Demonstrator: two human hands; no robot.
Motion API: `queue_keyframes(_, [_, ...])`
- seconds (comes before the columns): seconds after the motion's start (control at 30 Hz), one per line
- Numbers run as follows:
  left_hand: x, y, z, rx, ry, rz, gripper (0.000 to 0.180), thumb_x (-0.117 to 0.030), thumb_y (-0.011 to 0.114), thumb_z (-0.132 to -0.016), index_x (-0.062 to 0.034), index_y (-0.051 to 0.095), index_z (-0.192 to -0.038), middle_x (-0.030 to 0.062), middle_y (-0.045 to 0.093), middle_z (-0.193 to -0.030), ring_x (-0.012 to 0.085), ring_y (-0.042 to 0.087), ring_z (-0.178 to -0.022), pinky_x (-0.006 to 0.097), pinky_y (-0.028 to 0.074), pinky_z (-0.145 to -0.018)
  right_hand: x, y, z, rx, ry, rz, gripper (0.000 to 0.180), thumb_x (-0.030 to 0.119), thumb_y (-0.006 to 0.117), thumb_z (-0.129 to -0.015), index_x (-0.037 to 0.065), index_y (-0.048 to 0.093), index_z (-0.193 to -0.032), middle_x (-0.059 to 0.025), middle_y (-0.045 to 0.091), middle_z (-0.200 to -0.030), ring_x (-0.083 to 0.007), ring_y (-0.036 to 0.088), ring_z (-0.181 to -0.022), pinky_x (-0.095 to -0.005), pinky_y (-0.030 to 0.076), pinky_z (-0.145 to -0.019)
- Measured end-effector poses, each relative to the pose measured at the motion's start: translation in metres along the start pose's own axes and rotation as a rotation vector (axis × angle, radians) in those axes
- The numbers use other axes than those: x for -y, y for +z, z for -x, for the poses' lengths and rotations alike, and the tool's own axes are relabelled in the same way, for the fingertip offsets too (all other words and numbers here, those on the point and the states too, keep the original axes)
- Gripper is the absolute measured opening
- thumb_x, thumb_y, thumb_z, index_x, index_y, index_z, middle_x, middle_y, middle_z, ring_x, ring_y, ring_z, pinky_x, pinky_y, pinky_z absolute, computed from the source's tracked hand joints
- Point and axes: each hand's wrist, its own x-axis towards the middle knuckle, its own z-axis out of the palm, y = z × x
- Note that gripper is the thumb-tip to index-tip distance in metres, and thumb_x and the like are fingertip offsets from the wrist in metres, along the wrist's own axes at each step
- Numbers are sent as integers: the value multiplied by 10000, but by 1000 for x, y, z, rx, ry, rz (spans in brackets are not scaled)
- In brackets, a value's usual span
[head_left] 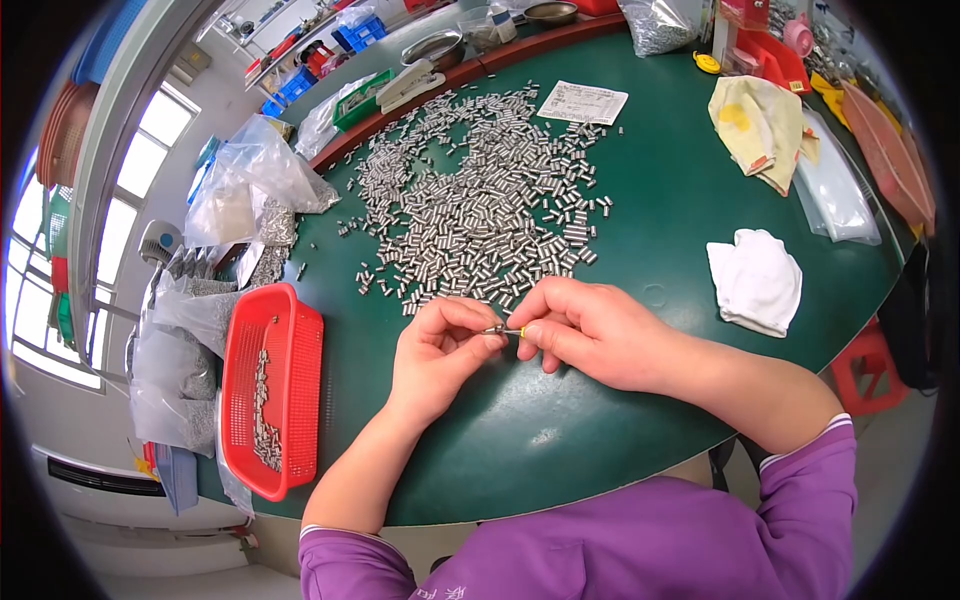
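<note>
My left hand [438,352] pinches a small metal cylinder [493,330] between thumb and fingertips. Closed round a small tool with a yellow end [521,332] is my right hand [600,335]; the tool's thin metal shaft points left and meets the cylinder. Whether its tip goes inside the piece is too small to tell. Both hands are just above the green table [600,440]. Beyond them spreads a large pile of loose short metal cylinders [470,215]. To the left stands a red perforated basket [307,400] with a smaller lot of such pieces inside.
Plastic bags of metal parts [180,360] crowd the left edge. A white cloth [757,283], a yellowish cloth [757,130] and a clear plastic bag [835,185] lie right. A printed paper slip [583,102] touches the pile's far side; a red raised rim [480,68] runs behind.
</note>
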Motion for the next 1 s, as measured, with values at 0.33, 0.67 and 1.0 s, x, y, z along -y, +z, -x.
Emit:
queue_keyframes(0.33, [-3,7,4,-58,126,-156,182,96,670,-837,-11,593,-963,86,619,-987,132,608,-883,253,515,-764,-4,0,-1,37,2,-59,143,111,527,-984,16,560,-1087,-76,668,-923,-118,639,-771,-270,524,-695])
queue_keyframes(0.67, [-11,-2,2,8,-317,-46,97,-13,637,-917,5,588,-999,91,650,-956,142,644,-781,279,545,-739,-12,-7,-2,-184,-666,856,121,172,647,-843,105,589,-926,-27,646,-874,-207,639,-870,-371,475,-779])
queue_keyframes(1.0, [-2,-7,3,162,-459,575,138,-162,615,-961,-55,581,-1042,49,615,-912,137,583,-773,264,498,-694,-11,-16,-9,-403,-755,809,314,149,695,-815,112,638,-1121,-46,679,-990,-244,654,-863,-373,505,-749])
